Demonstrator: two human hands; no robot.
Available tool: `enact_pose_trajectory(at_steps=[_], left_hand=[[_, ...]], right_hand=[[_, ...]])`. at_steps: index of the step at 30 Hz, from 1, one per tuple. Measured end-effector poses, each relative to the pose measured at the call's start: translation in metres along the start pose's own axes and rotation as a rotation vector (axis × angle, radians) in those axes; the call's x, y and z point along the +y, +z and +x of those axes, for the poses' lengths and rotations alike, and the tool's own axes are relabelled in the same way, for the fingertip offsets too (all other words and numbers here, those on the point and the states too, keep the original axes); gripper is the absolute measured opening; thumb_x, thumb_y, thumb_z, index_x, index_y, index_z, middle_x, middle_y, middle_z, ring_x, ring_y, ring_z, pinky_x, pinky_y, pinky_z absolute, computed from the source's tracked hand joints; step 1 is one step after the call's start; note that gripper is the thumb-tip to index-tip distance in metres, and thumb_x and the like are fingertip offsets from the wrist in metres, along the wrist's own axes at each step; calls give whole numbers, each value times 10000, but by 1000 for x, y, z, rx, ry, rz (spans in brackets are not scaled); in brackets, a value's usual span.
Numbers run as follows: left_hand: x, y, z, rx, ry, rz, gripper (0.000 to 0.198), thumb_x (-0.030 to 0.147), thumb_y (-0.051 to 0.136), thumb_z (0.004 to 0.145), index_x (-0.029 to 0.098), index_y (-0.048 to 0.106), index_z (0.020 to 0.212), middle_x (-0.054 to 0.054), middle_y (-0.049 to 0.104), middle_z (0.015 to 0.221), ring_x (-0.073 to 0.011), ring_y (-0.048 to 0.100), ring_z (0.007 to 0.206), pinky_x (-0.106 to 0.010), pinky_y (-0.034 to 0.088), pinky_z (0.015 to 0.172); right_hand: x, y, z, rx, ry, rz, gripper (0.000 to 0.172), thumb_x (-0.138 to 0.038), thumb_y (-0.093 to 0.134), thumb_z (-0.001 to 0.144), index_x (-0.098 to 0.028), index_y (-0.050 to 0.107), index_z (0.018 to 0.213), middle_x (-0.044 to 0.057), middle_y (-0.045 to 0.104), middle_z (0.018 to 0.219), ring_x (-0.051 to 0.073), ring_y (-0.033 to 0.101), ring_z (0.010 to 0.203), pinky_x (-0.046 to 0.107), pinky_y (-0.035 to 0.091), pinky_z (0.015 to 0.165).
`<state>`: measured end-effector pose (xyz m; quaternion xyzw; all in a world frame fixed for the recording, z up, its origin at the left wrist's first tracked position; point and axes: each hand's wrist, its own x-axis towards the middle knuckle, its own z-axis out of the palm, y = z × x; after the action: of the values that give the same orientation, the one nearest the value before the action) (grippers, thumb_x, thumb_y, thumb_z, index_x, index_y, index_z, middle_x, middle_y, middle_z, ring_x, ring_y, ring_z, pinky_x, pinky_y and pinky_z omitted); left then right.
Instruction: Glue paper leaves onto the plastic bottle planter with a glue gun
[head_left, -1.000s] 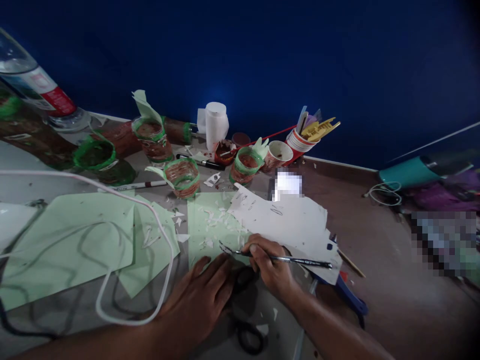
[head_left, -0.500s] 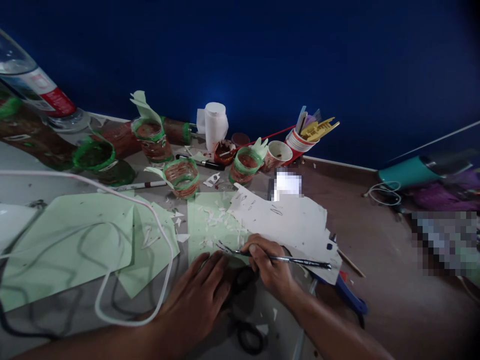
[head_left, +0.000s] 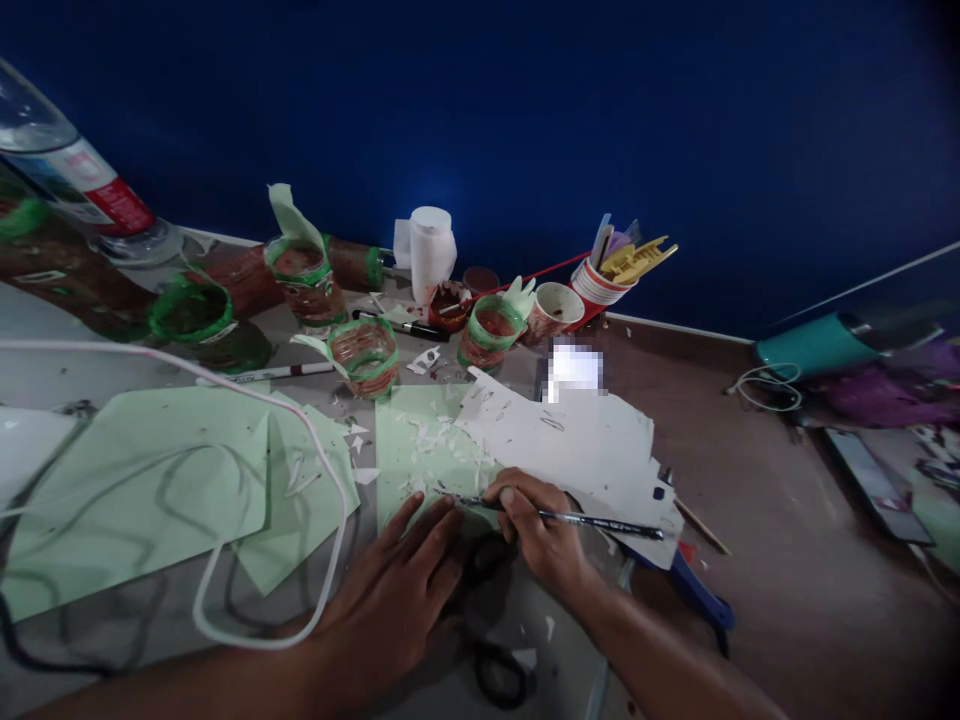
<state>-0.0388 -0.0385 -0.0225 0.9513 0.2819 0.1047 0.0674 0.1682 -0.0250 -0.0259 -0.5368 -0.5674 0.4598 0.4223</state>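
My right hand [head_left: 541,525] is closed round a slim black pen [head_left: 600,523], which slants with its front end to the left, over the pale green paper [head_left: 401,415]. Flat at the lower edge of that sheet lies my left hand [head_left: 405,575], fingers stretched out, the fingertips close to the pen's front end. White paper scraps [head_left: 439,435] are scattered on the sheet. A white cut paper [head_left: 570,445] with small dark outlines lies beyond my right hand. Between my hands are black scissors [head_left: 501,675], their blades hidden.
Behind the sheet stand brown-and-green painted cups [head_left: 491,330], a white roll [head_left: 431,255] and a paper cup of yellow plastic cutlery [head_left: 600,285]. A white cable [head_left: 330,450] loops at left over green sheets [head_left: 150,470]. A blue-handled tool [head_left: 694,590] and a phone [head_left: 877,485] lie right.
My left fingers have shifted slightly up towards the pen's front end. The pen's front end has moved a little; my right hand stays in about the same place.
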Motion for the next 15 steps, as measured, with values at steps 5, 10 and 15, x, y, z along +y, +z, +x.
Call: enact_pose_trajectory(at_steps=[5,10,15], left_hand=[[2,0,-1,10,-8,8,435,466,510,917,158,612,1207,-120,576,1314,-274,370,1356,-448,172,1180],[9,-6,-1,118,-4,-153,202,205,504,941,198,636,1093,-36,654,1131,-182,530,1158,-368,329,1119],[7,-16,3,214,62,-233,187,139,450,955,181,621,1018,-28,656,911,-153,565,874,-313,471,878]], right_hand=[[1,-1,0,5,2,2,361,-413,439,952,-196,661,768,-15,518,571,111,479,442,242,377,438],[-1,-1,0,11,4,10,342,-403,445,948,-198,654,771,-25,498,542,115,470,436,247,380,439],[-3,0,2,9,-22,23,323,-384,458,936,-194,645,754,-33,492,518,111,459,421,246,365,438]])
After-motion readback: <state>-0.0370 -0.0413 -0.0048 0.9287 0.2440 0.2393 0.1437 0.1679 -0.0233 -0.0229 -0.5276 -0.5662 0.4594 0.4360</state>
